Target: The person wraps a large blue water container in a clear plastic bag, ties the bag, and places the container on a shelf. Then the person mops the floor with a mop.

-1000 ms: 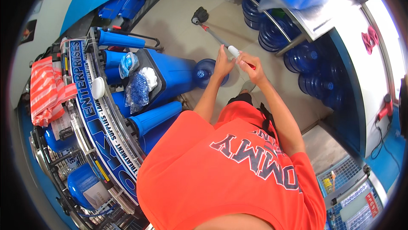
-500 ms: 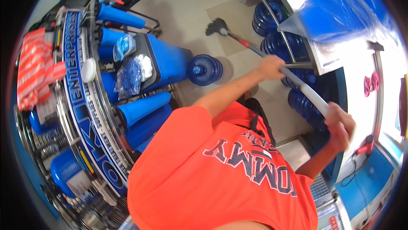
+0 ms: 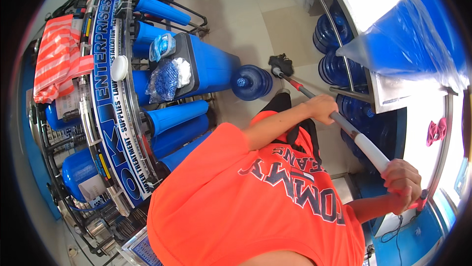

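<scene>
A long-handled mop [image 3: 366, 149] with a grey, red and white pole slants across in front of me. Its dark head [image 3: 280, 63] rests on the tiled floor at the far end. My left hand [image 3: 322, 108] is wrapped round the grey middle of the pole. Higher up, my right hand [image 3: 402, 181] grips the white end, fingers closed over it. A round blue water jug [image 3: 251, 82] lies just left of and nearer than the mop head, apart from it.
A blue bin [image 3: 216, 64] with plastic-wrapped items on its dark lid stands left of the jug. Beyond it are a metal rack [image 3: 110, 99] and blue filter housings [image 3: 179, 117]. Several blue jugs [image 3: 341, 67] sit under a counter at right, behind a metal rail [image 3: 351, 92].
The mop head has come back across the floor toward me, closer to the jug. Both hands have drawn back with the pole, keeping their grip. My view has shifted slightly.
</scene>
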Action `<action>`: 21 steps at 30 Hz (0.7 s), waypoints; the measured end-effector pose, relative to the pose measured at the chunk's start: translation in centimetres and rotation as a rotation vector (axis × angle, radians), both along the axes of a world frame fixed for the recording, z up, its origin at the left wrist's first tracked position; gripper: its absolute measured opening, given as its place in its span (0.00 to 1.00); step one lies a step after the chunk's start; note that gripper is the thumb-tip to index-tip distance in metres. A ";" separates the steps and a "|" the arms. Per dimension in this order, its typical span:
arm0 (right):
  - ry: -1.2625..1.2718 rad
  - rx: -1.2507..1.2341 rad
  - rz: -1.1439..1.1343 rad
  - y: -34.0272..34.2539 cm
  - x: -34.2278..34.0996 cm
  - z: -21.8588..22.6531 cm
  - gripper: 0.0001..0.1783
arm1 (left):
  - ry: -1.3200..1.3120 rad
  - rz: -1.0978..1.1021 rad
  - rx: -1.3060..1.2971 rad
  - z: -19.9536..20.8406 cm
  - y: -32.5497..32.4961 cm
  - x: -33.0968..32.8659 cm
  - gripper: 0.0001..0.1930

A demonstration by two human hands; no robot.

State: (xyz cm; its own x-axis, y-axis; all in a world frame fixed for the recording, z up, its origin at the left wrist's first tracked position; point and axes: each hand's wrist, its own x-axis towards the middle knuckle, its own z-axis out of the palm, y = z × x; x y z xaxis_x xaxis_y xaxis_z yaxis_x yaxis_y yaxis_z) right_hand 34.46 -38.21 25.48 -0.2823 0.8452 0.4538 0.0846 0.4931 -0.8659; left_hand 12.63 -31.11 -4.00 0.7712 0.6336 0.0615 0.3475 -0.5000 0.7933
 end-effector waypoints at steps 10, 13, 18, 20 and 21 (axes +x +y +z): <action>0.182 -0.204 0.197 12.6 -15.5 -8.8 0.16 | 0.108 0.361 0.093 -5.2 10.1 -20.5 0.06; 0.217 -0.304 0.287 18.9 -20.1 -13.1 0.18 | 0.381 0.361 0.133 -7.5 16.7 -26.4 0.06; 0.213 -0.393 0.300 30.9 -27.1 -19.4 0.24 | 0.667 1.042 -0.115 -12.9 27.1 -32.1 0.23; 0.216 -0.393 0.305 32.9 -30.5 -21.1 0.23 | 0.633 1.129 -0.084 -14.3 29.8 -35.5 0.25; 0.202 -0.400 0.309 33.0 -31.8 -21.7 0.22 | 0.612 1.170 -0.079 -14.7 30.2 -36.9 0.25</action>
State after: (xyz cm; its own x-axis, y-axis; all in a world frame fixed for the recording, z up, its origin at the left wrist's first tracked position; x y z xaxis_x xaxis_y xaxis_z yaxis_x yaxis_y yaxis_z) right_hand 2.64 -5.20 3.82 -0.4852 0.8547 0.1844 -0.1993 0.0972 -0.9751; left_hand -24.25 -0.86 -18.74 -0.3395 0.9258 -0.1664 0.8497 0.3777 0.3678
